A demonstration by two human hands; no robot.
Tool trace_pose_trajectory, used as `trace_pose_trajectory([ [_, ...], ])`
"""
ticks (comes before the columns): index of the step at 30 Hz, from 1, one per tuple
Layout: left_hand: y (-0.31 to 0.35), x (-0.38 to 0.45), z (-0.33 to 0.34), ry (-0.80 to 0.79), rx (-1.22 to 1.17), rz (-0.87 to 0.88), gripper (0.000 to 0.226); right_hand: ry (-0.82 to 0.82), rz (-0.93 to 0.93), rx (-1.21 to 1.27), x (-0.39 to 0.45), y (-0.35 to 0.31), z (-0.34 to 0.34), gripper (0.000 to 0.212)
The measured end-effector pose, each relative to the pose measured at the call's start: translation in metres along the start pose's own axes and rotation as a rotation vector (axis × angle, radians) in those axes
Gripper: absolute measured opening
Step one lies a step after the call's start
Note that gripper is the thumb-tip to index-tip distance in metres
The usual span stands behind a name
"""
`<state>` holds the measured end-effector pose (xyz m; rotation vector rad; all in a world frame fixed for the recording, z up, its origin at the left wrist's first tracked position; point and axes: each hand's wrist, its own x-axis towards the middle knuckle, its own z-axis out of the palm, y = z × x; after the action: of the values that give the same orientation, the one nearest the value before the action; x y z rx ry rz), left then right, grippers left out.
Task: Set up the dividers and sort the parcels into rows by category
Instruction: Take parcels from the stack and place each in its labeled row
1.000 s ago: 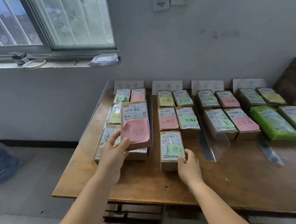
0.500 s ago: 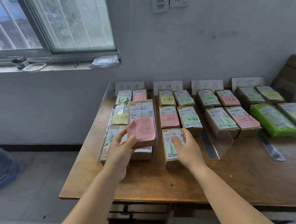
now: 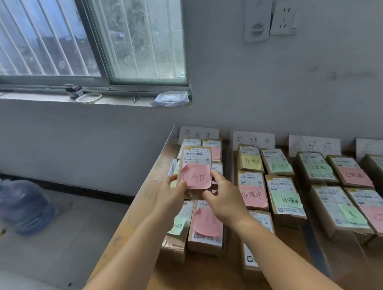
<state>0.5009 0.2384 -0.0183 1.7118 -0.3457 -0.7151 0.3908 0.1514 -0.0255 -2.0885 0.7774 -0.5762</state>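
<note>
held parcel (image 3: 195,166) hides the leftmost row's middle; the far-right sign is cut off. both hands now pinch it, left hand (image 3: 170,198) and right hand (image 3: 225,200), above the table (image 3: 136,212); the right has left the centre parcel.

Soft daylight from window (image 3: 80,39); dim room, motion blur at left, wide-angle bending at edges.

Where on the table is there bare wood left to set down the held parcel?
Both the left hand and the right hand hold the pink-noted parcel above the leftmost row. Bare table shows along the near edge, in front of the rows. Further back, parcels sit packed side by side up to the wall signs.
</note>
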Motion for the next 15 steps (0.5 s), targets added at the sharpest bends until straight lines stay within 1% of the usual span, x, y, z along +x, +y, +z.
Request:
trace_pose_trajectory([
  [3, 0.007, 0.031, -0.001, 0.024, 0.061, -0.034, 0.028, -0.031, 0.011, 0.025, 0.031, 0.004, 0.011, 0.048],
  [8, 0.007, 0.072, 0.001, 0.085, 0.172, -0.046, 0.026, -0.076, 0.045, 0.021, 0.072, 0.012, 0.030, 0.050],
  [15, -0.003, 0.108, -0.004, 0.118, 0.482, -0.018, 0.028, -0.126, 0.076, -0.058, 0.098, 0.025, 0.054, 0.055],
])
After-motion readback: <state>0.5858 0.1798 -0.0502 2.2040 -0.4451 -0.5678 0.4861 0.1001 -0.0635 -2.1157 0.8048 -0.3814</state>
